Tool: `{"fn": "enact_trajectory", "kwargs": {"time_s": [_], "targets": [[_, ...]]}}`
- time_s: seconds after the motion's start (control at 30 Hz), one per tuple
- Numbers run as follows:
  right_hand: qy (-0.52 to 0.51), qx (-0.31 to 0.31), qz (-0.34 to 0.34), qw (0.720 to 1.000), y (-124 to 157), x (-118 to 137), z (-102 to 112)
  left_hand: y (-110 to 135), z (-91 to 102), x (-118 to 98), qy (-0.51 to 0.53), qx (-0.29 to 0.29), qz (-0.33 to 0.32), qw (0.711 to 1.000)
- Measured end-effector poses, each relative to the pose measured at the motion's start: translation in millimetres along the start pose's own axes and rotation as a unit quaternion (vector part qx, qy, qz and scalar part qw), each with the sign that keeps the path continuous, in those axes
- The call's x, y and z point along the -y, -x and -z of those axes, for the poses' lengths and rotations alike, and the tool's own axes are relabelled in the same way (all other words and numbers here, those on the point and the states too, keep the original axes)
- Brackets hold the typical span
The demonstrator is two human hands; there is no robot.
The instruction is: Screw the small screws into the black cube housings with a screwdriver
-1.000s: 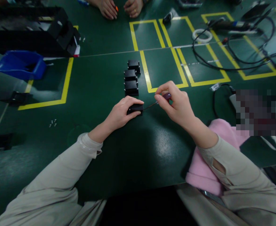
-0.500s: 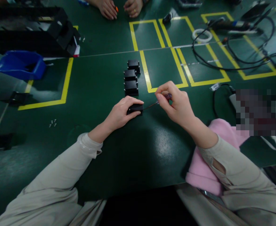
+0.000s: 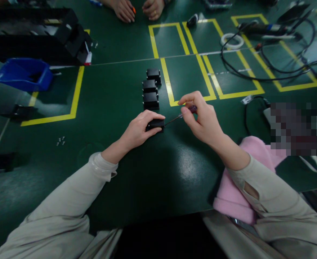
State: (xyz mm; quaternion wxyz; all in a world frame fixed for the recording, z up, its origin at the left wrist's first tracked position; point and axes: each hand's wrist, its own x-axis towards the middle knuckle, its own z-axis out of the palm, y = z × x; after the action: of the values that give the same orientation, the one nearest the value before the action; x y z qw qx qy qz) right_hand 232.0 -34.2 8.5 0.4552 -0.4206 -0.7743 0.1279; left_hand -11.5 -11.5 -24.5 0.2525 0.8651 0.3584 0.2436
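Note:
My left hand point(image 3: 141, 128) grips a small black box point(image 3: 156, 123) against the green table, thumb on the near side and fingers over the far side. From the right, my right hand point(image 3: 201, 117) holds a screwdriver point(image 3: 192, 108) by its dark, partly see-through handle, between thumb and fingers. Its thin shaft slants down to the left, and the tip meets the right end of the box. The forefinger is lifted off the handle. Just beyond my left hand, several similar black boxes point(image 3: 150, 98) stand in a row, with small shiny screw heads at their ends.
Loose screws point(image 3: 61, 140) lie at the left, below a blue bin point(image 3: 25, 75) and a long black rack point(image 3: 34, 36). A pink cloth point(image 3: 236, 194) lies under my right forearm. Cables point(image 3: 255, 77) spread at far right. Another person's hands point(image 3: 124, 10) rest at the far side.
My right hand's fingers have loosened and the forefinger has risen from the screwdriver handle. The left hand and the box have stayed in place.

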Motion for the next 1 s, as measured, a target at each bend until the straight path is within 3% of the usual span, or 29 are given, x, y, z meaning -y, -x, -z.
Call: {"fn": "enact_trajectory", "kwargs": {"time_s": [1.0], "targets": [[0.010,0.013,-0.012,1.000,0.4,-1.0,0.8,-0.3,0.6,-1.0,0.005,0.001,-0.003,1.000]]}}
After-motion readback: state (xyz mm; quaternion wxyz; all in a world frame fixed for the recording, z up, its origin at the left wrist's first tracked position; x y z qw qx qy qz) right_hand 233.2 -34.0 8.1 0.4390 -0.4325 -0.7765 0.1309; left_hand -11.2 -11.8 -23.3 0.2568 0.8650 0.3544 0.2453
